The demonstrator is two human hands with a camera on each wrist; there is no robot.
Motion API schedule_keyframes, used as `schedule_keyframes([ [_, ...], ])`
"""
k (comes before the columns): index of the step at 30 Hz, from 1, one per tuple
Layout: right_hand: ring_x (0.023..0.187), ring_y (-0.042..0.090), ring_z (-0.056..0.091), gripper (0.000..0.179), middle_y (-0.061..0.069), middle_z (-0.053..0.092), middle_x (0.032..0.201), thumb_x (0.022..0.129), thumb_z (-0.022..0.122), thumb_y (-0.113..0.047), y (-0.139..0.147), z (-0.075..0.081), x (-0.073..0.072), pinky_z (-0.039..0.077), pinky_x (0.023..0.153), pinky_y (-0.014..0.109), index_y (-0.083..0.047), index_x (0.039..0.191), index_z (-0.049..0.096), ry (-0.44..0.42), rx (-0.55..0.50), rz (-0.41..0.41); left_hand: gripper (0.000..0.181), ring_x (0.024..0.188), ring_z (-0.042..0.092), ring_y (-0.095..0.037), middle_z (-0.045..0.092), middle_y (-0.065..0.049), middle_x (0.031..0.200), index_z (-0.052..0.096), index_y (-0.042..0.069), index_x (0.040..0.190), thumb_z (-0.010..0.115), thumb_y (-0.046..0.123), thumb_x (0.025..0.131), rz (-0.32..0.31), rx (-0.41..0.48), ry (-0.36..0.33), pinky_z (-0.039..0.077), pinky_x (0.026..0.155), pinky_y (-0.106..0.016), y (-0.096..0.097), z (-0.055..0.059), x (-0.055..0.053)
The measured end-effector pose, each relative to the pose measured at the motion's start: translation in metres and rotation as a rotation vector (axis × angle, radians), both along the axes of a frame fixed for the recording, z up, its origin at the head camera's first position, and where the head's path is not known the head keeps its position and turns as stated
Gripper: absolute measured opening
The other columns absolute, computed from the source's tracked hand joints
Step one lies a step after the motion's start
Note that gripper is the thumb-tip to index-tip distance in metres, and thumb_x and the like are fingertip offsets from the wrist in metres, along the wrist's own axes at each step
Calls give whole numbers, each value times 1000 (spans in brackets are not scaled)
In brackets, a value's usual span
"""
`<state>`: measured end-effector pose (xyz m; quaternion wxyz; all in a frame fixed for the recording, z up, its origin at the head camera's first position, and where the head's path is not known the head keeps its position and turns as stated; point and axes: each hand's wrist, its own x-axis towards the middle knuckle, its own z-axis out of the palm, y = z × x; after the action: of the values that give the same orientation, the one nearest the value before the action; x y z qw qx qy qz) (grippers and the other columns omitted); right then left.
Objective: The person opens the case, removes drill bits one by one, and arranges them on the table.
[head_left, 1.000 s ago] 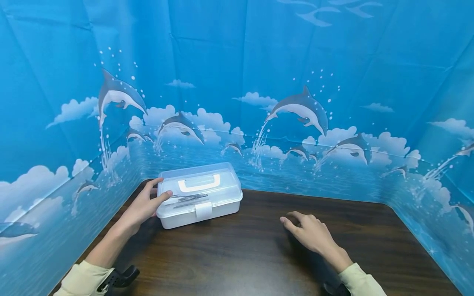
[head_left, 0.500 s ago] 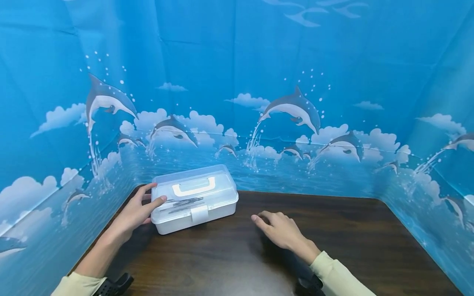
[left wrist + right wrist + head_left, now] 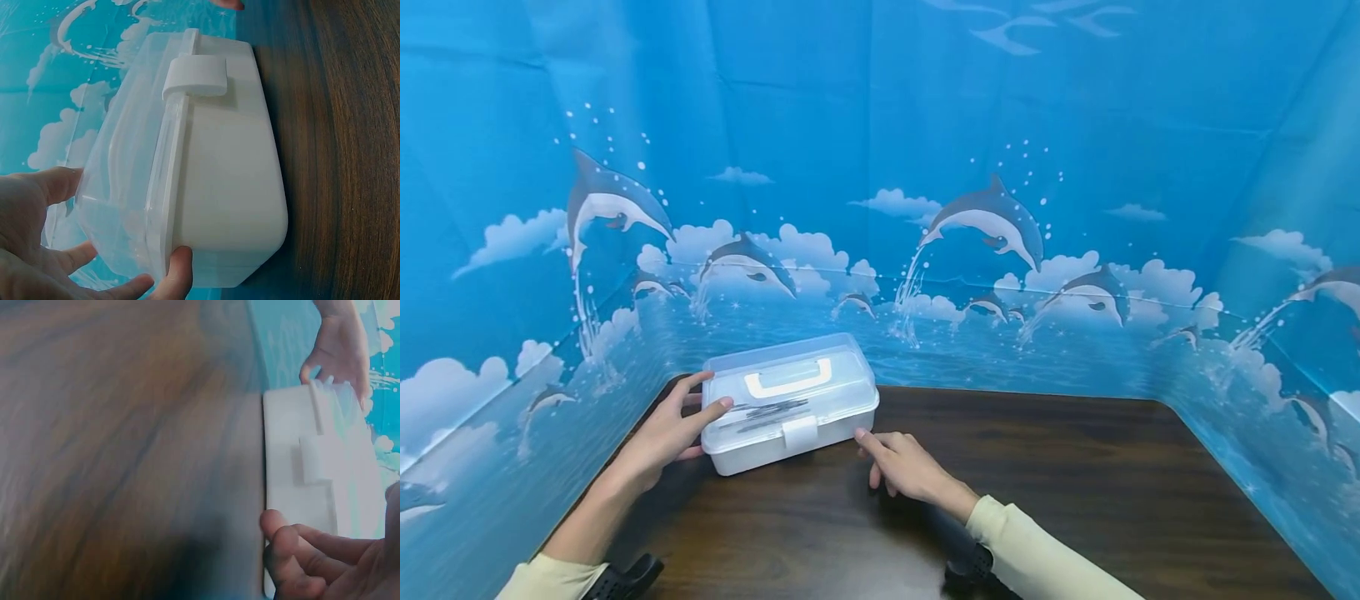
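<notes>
A white plastic storage box (image 3: 752, 458) with a clear lid (image 3: 850, 367) stands closed at the left back of the table. A white carry handle (image 3: 793, 387) lies on its lid, and a white latch (image 3: 800, 432) hangs over the front. Dark slender items (image 3: 771, 410), too blurred to name, show through the lid. My left hand (image 3: 658, 433) rests spread on the box's left end, thumb on the lid, other fingertips against the side. Beside the front right corner is my right hand (image 3: 910, 468), fingers loosely bent, holding nothing; whether it touches the box I cannot tell.
The dark wooden table (image 3: 1060, 467) extends to the right of the box. A blue dolphin-print curtain (image 3: 820, 100) encloses the back and both sides, close behind the box. Black bands (image 3: 625, 579) sit at both wrists.
My right hand has moved left across the table to the box's front right corner. The left hand stays on the box's left end. The head view has shifted slightly.
</notes>
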<state>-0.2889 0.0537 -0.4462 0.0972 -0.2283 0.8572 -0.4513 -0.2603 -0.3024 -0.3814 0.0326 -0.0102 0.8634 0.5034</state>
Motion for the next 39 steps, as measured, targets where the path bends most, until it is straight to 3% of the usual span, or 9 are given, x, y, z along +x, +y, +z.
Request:
schedule_keyframes([
  [7, 49, 29, 61, 75, 13, 70, 69, 106, 35, -61, -20, -2, -5, 54, 67, 36, 4, 113, 71, -80, -150, -9, 100, 133, 38, -56, 18, -35, 155, 6, 13, 165, 62, 59, 96, 4, -8, 32, 56, 85, -56, 2, 0, -5],
  [10, 49, 27, 61, 75, 16, 70, 71, 106, 37, -61, -30, -2, -8, 54, 62, 36, 5, 115, 69, -148, -214, -8, 100, 132, 39, -56, 18, -36, 155, 5, 13, 165, 61, 59, 97, 4, -12, 39, 56, 84, -56, 3, 1, -7],
  [15, 52, 22, 62, 80, 17, 72, 78, 103, 37, -67, -46, -2, -11, 43, 49, 31, 6, 119, 67, -275, -292, -4, 99, 131, 40, -56, 19, -35, 155, 5, 13, 165, 62, 57, 98, 7, -7, 36, 57, 84, -55, 5, 4, -8],
  [23, 59, 19, 65, 89, 21, 73, 89, 98, 39, -74, -67, -4, -17, 46, 52, 28, 9, 124, 60, -449, -412, -4, 97, 131, 42, -55, 20, -35, 156, 6, 14, 166, 61, 57, 98, 9, -14, 42, 57, 83, -54, 4, 8, -9],
  [32, 61, 17, 64, 81, 20, 73, 90, 103, 37, -65, -86, -14, -15, 49, 55, 26, 10, 124, 59, -526, -509, 31, 99, 131, 42, -54, 19, -35, 156, 5, 14, 166, 62, 58, 97, 12, -1, 25, 56, 84, -56, 4, 3, -5],
  [39, 61, 16, 64, 78, 19, 72, 87, 105, 39, -62, -97, -19, -13, 50, 56, 26, 12, 117, 58, -537, -571, 17, 98, 130, 43, -54, 19, -35, 155, 6, 14, 166, 61, 58, 97, 30, -16, 17, 56, 84, -56, 4, 1, -1],
])
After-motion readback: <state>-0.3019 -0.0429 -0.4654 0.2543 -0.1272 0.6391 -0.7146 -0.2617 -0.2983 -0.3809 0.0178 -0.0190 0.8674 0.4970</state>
